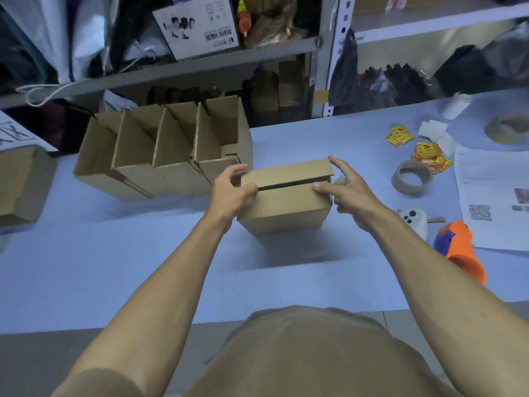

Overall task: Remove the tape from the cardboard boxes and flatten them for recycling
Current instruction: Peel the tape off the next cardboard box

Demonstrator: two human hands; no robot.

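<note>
A small brown cardboard box (286, 204) stands on the pale blue table (114, 267), its two top flaps shut with a dark slit between them. My left hand (232, 190) grips the box's left end, fingers curled over the far flap and thumb at the slit. My right hand (346, 193) is at the right end, with the index finger stretched over the far corner and the thumb pressing the near flap. A small crumpled wad, possibly tape (340, 180), shows behind the right fingers. No tape shows across the slit.
A row of several open cardboard boxes (163, 156) lies on its side at the back left. Another box (20, 184) sits at the left edge. To the right are tape rolls (412, 177), yellow stickers (428, 153), an orange tape dispenser (461, 250), a white phone (413, 222) and printed sheets (492, 196). Shelves rise behind.
</note>
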